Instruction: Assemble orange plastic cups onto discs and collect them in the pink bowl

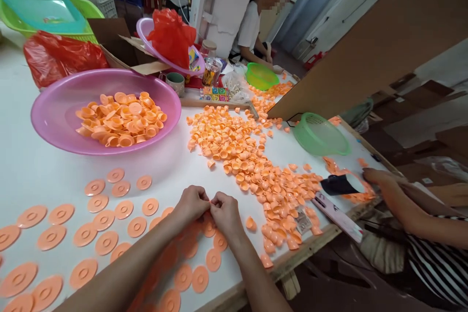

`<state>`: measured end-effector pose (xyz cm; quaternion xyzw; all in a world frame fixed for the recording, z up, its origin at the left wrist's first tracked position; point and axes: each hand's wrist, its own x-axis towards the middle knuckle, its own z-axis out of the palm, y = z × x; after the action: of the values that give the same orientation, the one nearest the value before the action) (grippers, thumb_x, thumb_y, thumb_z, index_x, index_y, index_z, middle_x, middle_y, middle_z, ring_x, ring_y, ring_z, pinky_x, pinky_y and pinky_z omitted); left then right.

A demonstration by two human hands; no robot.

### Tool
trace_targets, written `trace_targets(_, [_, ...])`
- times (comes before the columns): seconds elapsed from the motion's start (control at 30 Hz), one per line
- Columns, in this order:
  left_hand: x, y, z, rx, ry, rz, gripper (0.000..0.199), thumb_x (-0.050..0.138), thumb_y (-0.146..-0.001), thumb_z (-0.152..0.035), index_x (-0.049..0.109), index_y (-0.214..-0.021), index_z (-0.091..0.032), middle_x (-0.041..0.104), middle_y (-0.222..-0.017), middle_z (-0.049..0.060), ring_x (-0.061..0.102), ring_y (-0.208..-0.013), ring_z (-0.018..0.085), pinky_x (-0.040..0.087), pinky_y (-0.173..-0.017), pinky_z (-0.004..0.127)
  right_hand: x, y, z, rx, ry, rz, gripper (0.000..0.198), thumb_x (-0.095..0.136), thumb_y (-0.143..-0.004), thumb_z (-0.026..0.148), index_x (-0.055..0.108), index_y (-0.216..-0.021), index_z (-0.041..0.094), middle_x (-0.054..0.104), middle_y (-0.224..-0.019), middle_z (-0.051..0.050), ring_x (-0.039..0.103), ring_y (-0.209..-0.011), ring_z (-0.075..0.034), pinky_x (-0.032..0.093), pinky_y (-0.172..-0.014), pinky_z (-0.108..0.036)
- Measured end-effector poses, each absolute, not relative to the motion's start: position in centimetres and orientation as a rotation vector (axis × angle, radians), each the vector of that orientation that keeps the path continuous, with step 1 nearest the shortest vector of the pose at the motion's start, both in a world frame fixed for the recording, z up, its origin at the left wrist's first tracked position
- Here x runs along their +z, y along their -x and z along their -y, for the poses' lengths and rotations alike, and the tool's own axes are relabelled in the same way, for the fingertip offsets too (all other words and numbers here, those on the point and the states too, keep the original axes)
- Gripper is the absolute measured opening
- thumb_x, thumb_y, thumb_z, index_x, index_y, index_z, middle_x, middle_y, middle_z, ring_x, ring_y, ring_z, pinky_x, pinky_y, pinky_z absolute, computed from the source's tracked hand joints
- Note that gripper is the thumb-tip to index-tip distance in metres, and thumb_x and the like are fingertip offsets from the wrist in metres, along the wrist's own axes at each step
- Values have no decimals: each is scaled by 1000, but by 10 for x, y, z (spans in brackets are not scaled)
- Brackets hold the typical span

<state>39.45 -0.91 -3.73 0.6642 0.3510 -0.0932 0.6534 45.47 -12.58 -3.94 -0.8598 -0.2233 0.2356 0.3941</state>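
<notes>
Orange discs (213, 259) lie on the counter (44, 175) beneath and beside your left hand (193, 203) and right hand (224, 210), both grips pinched closed; anything held is hidden.

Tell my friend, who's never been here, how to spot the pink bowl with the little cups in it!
Start at the white table and find the flat orange saucers spread across its near left side. Just beyond them sits a wide, shiny pink bowl. Unlike the smaller lilac bowl behind it with a red bag, this one holds piled orange cups.
</notes>
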Motion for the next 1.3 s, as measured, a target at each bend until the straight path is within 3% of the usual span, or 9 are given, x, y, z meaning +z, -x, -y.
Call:
trace_targets(0.17, [-12, -387, 12, -95, -1603, -793, 10, 57, -63, -5, 56, -60, -15, 51, -42, -6, 56, -36, 14, 40, -36, 20, -24, -478, 125, 922, 2069, 580, 13, 56, -75, 23, 60, -63, 18, 53, -45, 3, 51, -39, -13, 39, -42, -22])
trace_targets(0.37, [78, -359, -98, 614, -1606, -906, 14, 60, -71, -20, 65, -82, -13, 59, -53, -2, 60, -45, 12, 50, -46, 22, -3, -529, 69, 211, 2286, 913, 34, 56, -73, 5, 74, -98, 20, 68, -99, -8, 64, -86, -18, 47, -76, -27])
trace_targets(0.5, [109, -334, -160, 855, -1661, -1114, 43, 64, -73, -31, 61, -112, -13, 63, -63, -1, 61, -50, 14, 52, -51, 27, -9, -528, 42, 274, 2264, 894, 21, 55, -77, 9, 74, -81, 18, 69, -92, -8, 64, -92, -20, 47, -80, -28])
trace_targets(0.63, [61, -305, -124, 315, -2186, -726, 19, 65, -71, -25, 70, -89, -19, 67, -73, 3, 61, -66, 17, 47, -63, 30, -19, -496, 56, 483, 2173, 841, 14, 56, -77, 18, 70, -75, 17, 68, -69, -2, 65, -65, -16, 49, -57, -23])
trace_targets(0.77, [-10, -299, -60, 52, -2531, -379, 23, 61, -65, -7, 72, -79, -22, 67, -86, 5, 56, -91, 23, 36, -77, 36, -22, -468, 83, 853, 1940, 512, 11, 61, -71, 27, 62, -73, 16, 62, -54, 1, 53, -42, -11, 37, -36, -18])
trace_targets(0.87, [-33, -313, -44, 48, -2505, -420, 18, 57, -72, -9, 70, -75, -21, 64, -82, 5, 54, -89, 21, 31, -77, 35, -21, -461, 90, 890, 1854, 400, 16, 65, -66, 31, 60, -71, 16, 61, -54, 2, 49, -40, -8, 33, -34, -16])
trace_targets(1.03, [-37, -333, -51, 137, -2361, -511, 18, 62, -77, -21, 70, -92, -22, 63, -90, 5, 53, -90, 21, 31, -78, 34, -26, -456, 79, 940, 1877, 417, 11, 62, -65, 28, 58, -68, 18, 56, -47, 5, 46, -38, -9, 32, -33, -17])
trace_targets(1.13, [-42, -332, -51, 164, -2322, -502, 7, 64, -77, -21, 70, -79, -20, 61, -84, 3, 54, -85, 19, 32, -78, 34, -31, -450, 70, 942, 1933, 456, 3, 57, -66, 22, 56, -66, 19, 52, -44, 7, 44, -36, -9, 32, -34, -18])
trace_targets(1.3, [-44, -328, -50, 206, -2297, -494, 15, 63, -79, -24, 68, -67, -18, 59, -77, 3, 54, -80, 18, 36, -79, 33, -30, -439, 60, 767, 2112, 709, 11, 54, -66, 16, 53, -57, 20, 54, -47, 4, 48, -43, -10, 34, -42, -19])
